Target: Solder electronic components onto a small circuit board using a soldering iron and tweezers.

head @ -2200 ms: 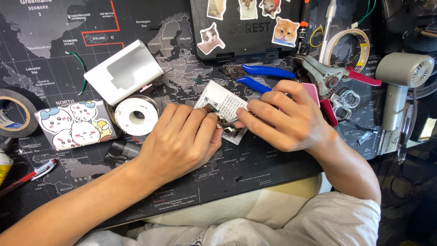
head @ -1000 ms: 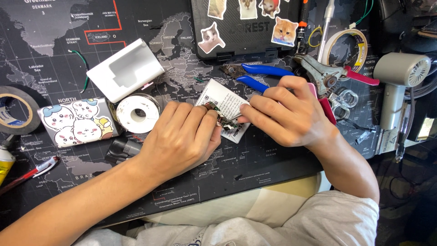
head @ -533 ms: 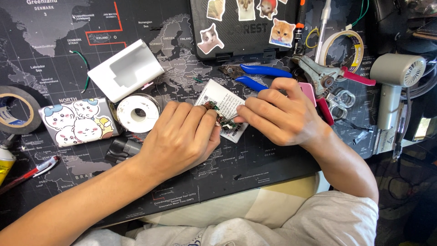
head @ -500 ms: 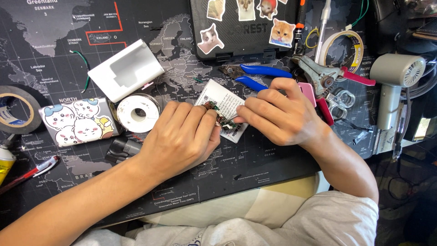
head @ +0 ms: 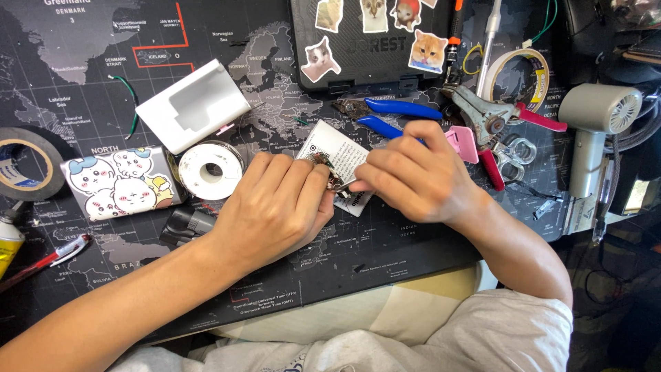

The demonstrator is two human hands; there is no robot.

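— What can you not see well here?

— The small dark part point(head: 332, 180) between the two hands is mostly hidden. The fingers cover it, so I cannot tell what kind of piece it is. It lies over the white card point(head: 337, 153), and the lower corner of this card is under the fingertips. The blue-handled pliers point(head: 403, 110) just behind the right hand point(head: 413, 180) are partly covered by it.

— And how are the hands?

— The left hand point(head: 279, 207) lies palm down, fingers curled, and its grip is closed on the small part from the left. The right hand comes from the other side, fingers bent, its grip pinching the same part and touching the card. Both forearms rest on the tabletop point(head: 82, 76), near its front edge.
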